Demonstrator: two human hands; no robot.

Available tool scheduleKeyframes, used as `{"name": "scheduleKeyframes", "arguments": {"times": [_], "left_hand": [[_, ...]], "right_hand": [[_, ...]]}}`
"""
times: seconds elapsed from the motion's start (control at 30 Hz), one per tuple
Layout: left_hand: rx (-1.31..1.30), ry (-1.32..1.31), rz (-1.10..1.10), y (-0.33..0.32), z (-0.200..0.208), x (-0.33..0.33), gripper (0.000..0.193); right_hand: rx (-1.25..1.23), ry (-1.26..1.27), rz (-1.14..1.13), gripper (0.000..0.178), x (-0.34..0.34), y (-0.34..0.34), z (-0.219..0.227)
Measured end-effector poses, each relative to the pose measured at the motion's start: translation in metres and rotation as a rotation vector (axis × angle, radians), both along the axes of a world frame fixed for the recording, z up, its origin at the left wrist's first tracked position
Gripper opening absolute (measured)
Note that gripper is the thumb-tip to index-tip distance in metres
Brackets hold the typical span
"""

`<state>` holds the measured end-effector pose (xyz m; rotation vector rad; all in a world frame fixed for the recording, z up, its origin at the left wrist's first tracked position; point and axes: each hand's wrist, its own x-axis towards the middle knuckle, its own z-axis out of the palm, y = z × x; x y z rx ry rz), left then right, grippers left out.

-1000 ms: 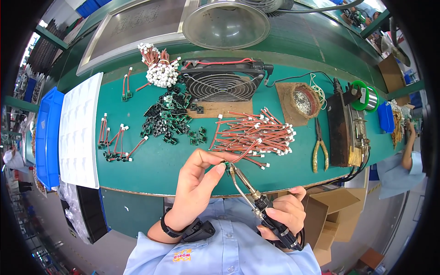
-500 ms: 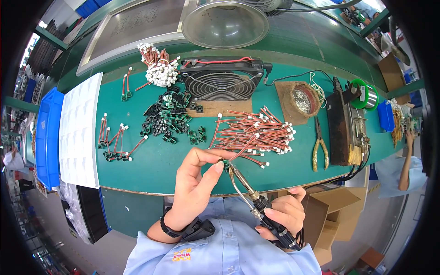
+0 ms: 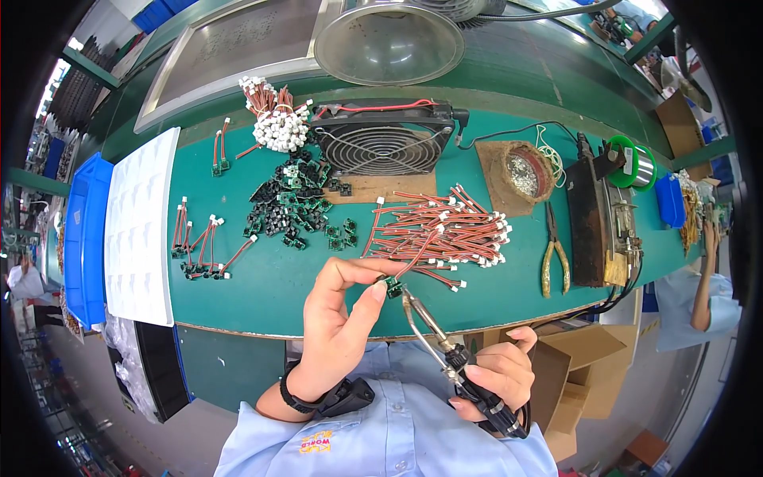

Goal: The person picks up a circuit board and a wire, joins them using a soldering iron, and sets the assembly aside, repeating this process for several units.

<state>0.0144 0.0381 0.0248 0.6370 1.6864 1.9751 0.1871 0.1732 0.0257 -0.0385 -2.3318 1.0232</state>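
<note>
Between thumb and forefinger, my left hand pinches a small green circuit board over the front edge of the mat. A red-and-brown wire lead with a white connector slants up from the board. My right hand is wrapped round a black-handled soldering iron. A thin metal feed tube runs beside its shaft, and the tip is close to the board's lower right edge. Whether the tip touches it I cannot tell. Behind the board lies a heap of wire leads with white connectors.
A black fan stands at the back, beside a pile of small boards. Pliers, a round tin of solder scraps and a solder spool are on the right. A white tray and a blue bin line the left.
The soldering iron has shifted slightly down and right, its tip drawing back from the wire joint. The left hand stays nearly in place with the board and lead.
</note>
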Motion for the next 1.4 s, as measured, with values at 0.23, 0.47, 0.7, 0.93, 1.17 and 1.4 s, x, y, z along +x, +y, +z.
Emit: {"name": "scheduleKeyframes", "arguments": {"times": [0.23, 0.47, 0.7, 0.93, 1.17, 1.4], "left_hand": [[0.118, -0.406, -0.077, -0.002, 0.007, -0.006, 0.006], [0.180, -0.506, -0.078, -0.017, -0.002, -0.013, 0.008], [0.187, -0.326, 0.105, -0.047, -0.017, -0.023, 0.006], [0.213, -0.391, 0.120, -0.047, -0.017, -0.019, 0.006], [0.232, -0.407, 0.095, -0.044, -0.013, -0.021, 0.007], [0.172, -0.406, 0.050, -0.034, -0.011, -0.015, 0.006]], "right_hand": [[0.049, 0.140, -0.330, 0.037, 0.008, 0.003, -0.028], [-0.506, 0.195, -0.594, 0.028, -0.027, -0.005, -0.034], [0.111, -0.018, -0.400, 0.028, -0.072, -0.005, -0.037], [0.385, -0.116, -0.365, 0.027, -0.086, -0.008, -0.048], [0.241, -0.022, -0.316, 0.032, -0.075, 0.000, -0.051], [0.025, 0.117, -0.361, 0.040, -0.066, 0.004, -0.047]]}}
